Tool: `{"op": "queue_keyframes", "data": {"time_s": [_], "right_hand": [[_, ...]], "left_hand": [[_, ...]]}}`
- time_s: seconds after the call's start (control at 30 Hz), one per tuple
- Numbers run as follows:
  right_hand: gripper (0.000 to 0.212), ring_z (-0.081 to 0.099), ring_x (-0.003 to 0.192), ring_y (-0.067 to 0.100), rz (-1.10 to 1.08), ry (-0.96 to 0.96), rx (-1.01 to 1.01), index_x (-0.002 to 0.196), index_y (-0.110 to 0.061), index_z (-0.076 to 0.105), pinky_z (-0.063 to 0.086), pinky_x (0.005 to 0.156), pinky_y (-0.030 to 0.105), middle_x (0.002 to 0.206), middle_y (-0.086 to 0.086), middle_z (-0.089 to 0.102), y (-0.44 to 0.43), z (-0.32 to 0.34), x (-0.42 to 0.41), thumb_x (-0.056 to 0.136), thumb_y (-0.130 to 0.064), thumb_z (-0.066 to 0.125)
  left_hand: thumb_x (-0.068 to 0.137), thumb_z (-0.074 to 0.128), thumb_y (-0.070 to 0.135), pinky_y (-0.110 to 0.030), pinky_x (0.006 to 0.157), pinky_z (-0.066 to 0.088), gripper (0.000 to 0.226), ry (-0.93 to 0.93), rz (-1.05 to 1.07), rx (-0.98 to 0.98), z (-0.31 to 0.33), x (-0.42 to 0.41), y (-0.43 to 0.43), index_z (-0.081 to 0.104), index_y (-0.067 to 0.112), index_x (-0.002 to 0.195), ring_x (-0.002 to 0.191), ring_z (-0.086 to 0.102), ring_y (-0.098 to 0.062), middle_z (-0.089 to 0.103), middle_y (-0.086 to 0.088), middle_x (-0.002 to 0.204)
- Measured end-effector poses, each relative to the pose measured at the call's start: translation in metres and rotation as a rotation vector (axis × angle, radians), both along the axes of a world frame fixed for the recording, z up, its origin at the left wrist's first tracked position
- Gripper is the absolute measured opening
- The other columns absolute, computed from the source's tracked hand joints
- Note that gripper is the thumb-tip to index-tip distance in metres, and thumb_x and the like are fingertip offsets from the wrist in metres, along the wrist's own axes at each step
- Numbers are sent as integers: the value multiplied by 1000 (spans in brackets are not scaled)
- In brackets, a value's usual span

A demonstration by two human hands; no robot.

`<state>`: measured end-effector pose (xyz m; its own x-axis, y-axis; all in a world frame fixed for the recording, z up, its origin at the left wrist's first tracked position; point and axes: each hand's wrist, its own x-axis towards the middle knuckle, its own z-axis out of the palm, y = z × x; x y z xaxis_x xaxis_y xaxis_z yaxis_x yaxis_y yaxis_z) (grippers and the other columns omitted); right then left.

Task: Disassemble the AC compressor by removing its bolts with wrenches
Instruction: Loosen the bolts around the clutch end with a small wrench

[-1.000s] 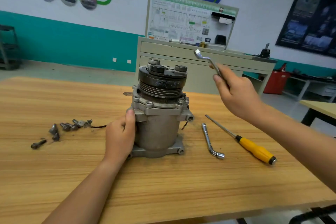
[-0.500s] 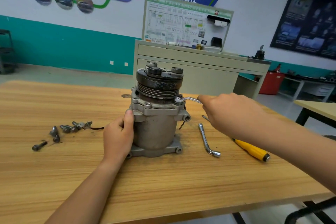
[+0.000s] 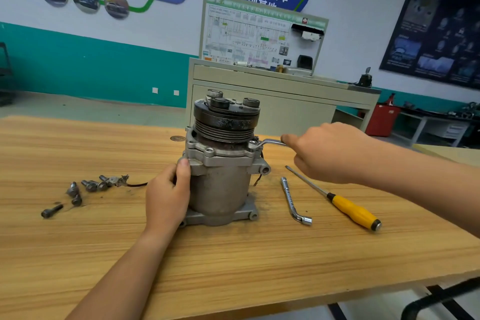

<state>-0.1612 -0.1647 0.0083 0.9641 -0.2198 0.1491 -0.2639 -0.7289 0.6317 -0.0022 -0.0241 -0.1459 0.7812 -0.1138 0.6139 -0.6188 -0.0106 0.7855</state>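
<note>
Compressor (image 3: 220, 184) upright at the middle of the bench (image 3: 233, 267), wrench (image 3: 270, 141) seated on its upper flange.
My left hand (image 3: 166, 197) grips the housing; my right hand (image 3: 330, 153) clamps the wrench handle, hands apart.

The compressor (image 3: 220, 163) stands upright mid-table (image 3: 233, 280). Bolts (image 3: 85, 187) lie to its left. To its right lies a loose wrench (image 3: 294, 200), with a screwdriver (image 3: 345, 206) just beyond it. The left hand (image 3: 166, 197) is on the compressor's left side. The right hand (image 3: 330, 153), to its right, has the held wrench (image 3: 270, 142) on the flange's right edge. A cabinet (image 3: 285, 109) stands behind the table.
</note>
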Motion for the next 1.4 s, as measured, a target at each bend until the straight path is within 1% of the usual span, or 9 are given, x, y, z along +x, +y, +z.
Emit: {"op": "queue_keyframes", "data": {"time_s": [0.3,0.4,0.53,0.63,0.7,0.8,0.87,1.1,1.4], "right_hand": [[29,38,51,15,-43,-159,-14,115,-15,49,25,45,24,60,-3,36,-25,-23,41,90,-2,40],[30,59,81,25,76,-254,-10,117,-12,47,40,78,32,85,2,61,-34,-31,57,90,0,41],[38,58,99,26,136,-295,-17,127,-10,43,30,103,39,106,7,63,-44,-35,68,90,0,42],[49,59,91,26,144,-348,21,140,-13,30,35,98,38,99,6,63,-45,-38,56,93,-2,39],[51,58,71,23,153,-439,124,146,-12,18,43,73,33,83,3,62,-41,-39,42,98,-13,37],[46,37,45,13,173,-566,316,143,-15,26,22,42,23,55,-12,35,-28,-37,20,98,-25,34],[39,36,48,17,187,-565,340,135,-18,36,21,42,25,55,-14,29,-22,-35,5,98,-28,33],[30,56,68,21,90,-370,321,119,-23,43,44,56,32,78,-1,60,-13,-32,-17,97,-34,27],[13,30,49,11,-77,-171,81,104,-16,47,23,40,23,58,-3,33,5,-22,-3,96,-15,37]], "left_hand": [[76,30,58,-34,52,24,44,9,-28,-34,-1,2,-2,30,18,57,52,28,-10,30,4,53],[77,30,58,-36,53,25,49,8,-36,-36,-2,3,-2,34,12,59,53,30,-15,33,1,54],[76,30,58,-36,52,25,47,12,-28,-31,-2,2,-2,32,15,58,51,29,-11,32,3,52],[76,30,58,-30,51,24,46,2,-28,-33,-3,3,-3,32,17,57,50,29,-8,32,3,52],[76,30,58,-27,49,23,45,-1,-35,-37,-3,3,-3,33,17,57,49,30,-7,33,3,53],[76,29,58,-28,50,24,46,5,-32,-37,-2,3,-3,34,16,57,49,30,-7,33,2,53],[75,29,57,-26,49,22,45,0,-33,-38,-1,2,-2,32,17,56,49,31,-7,33,3,52],[75,29,58,-36,52,23,46,7,-15,-14,3,-2,0,30,16,55,52,29,-15,31,2,51],[73,29,60,-29,51,21,64,8,-34,-30,2,-1,0,38,-1,61,55,31,-15,34,-6,56]]}}
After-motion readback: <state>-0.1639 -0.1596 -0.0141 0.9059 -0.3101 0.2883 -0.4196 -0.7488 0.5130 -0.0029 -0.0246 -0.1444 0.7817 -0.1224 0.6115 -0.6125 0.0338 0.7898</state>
